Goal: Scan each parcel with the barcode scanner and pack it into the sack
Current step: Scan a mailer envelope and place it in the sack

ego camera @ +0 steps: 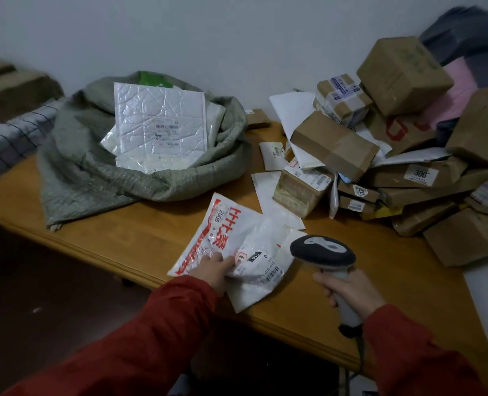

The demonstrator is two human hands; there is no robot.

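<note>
A white plastic mailer parcel (261,267) with a shipping label lies near the table's front edge, partly over a white mailer with red print (208,232). My left hand (215,270) pinches the labelled parcel at its left edge. My right hand (348,290) grips the handle of a grey and black barcode scanner (323,251), whose head points left at the parcel's label. The grey-green woven sack (74,167) sits open at the back left, holding a large white bubble mailer (160,121) and other white parcels.
A heap of brown cardboard boxes (403,72) and white envelopes (271,195) fills the right side of the wooden table (140,238). More boxes and a checked cloth (11,138) lie at far left. The wall stands close behind. The scanner's cable hangs off the front edge.
</note>
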